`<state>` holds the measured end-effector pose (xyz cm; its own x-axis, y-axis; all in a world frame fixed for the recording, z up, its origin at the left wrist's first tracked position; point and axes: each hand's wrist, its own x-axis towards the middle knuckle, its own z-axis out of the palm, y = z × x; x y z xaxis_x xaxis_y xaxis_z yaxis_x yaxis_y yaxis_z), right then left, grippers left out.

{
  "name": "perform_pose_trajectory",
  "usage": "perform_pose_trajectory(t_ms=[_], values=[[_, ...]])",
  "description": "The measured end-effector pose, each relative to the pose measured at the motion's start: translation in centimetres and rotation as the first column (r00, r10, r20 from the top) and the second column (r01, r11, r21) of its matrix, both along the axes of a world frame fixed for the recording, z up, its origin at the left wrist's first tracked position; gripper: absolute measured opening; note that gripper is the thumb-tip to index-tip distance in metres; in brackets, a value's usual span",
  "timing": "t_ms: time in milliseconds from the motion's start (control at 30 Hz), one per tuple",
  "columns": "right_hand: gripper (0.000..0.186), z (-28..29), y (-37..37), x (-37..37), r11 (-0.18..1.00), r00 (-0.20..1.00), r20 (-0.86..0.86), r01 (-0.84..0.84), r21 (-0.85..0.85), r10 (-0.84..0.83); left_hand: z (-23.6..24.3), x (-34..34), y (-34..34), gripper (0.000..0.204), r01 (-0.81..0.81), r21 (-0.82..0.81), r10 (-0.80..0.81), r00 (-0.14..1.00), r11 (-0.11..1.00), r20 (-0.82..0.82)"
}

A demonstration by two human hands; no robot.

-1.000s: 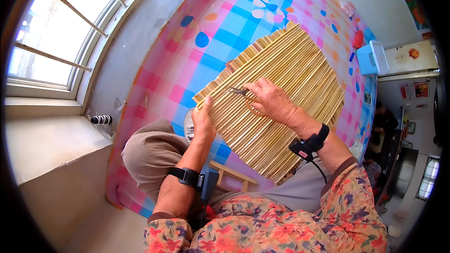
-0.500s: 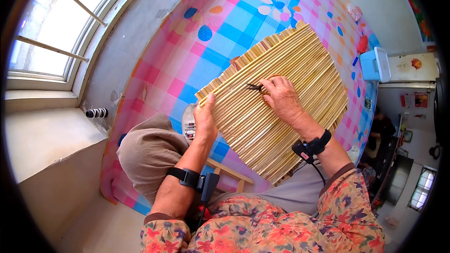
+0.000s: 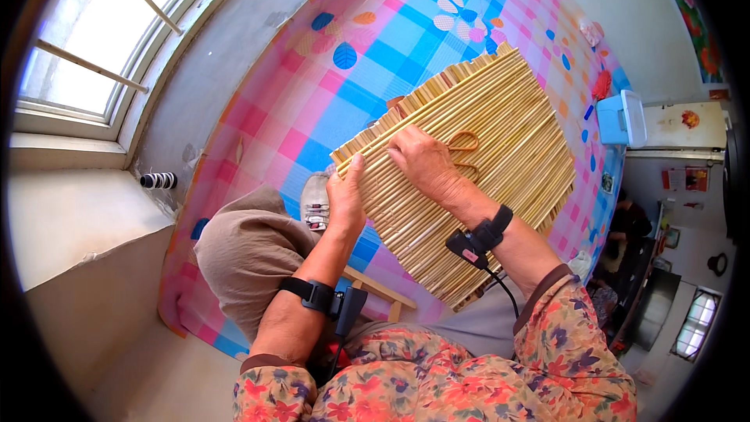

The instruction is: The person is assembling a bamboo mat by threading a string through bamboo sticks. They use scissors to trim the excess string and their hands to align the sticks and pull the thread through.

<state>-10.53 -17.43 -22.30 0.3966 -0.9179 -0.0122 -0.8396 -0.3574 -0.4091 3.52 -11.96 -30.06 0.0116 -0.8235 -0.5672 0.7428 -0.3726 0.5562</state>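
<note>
A mat of straw-coloured stalks (image 3: 476, 211) lies tilted across my lap, its layered cut ends showing along the far left side. My left hand (image 3: 345, 197) grips its left corner, thumb on top and the other fingers mostly hidden below. Close to that corner, my right hand (image 3: 422, 158) is over the mat with its fingertips pinched near the edge stalks; whatever they hold is too small or hidden to make out. The scissors' looped orange-brown handles (image 3: 462, 141) show on the mat just right of this hand, which hides the blades.
Beneath is a pink and blue checked sheet (image 3: 289, 117). A wooden frame piece (image 3: 380, 289) sits by my lap. A black-and-white striped spool (image 3: 158, 180) stands on the window ledge (image 3: 86, 211) to the left. At far right is a light blue box (image 3: 617, 119).
My right hand has moved left along the mat, away from the scissors' handles, which now show. The blades seen before are covered by the hand. My left hand stays at the corner.
</note>
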Motion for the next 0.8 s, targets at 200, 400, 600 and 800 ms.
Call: perform_pose_trajectory(t_ms=[200,400,600,800], values=[[0.008,-0.5,-1.0,-0.9,0.993,0.983,0.176,0.024,0.115,-0.045,0.5,0.1,0.1,0.035,0.007,-0.021,-0.007,1.000,1.000,-0.009],[0.011,1.3,-1.4,-3.5,0.882,0.583,0.683,0.136,0.452,-0.440,0.6,0.0,-0.2,0.037,0.008,-0.045,-0.009,1.000,0.999,-0.019],[0.016,2.3,-0.3,-2.7,0.957,0.964,0.188,0.136,0.255,-0.187,0.5,-0.1,-0.3,0.038,0.004,-0.023,-0.004,1.000,1.000,0.012],[0.018,0.5,-0.1,0.5,0.989,0.990,0.074,0.114,0.097,-0.121,0.3,0.0,-0.4,0.038,0.013,-0.025,-0.012,1.000,1.000,0.028]])
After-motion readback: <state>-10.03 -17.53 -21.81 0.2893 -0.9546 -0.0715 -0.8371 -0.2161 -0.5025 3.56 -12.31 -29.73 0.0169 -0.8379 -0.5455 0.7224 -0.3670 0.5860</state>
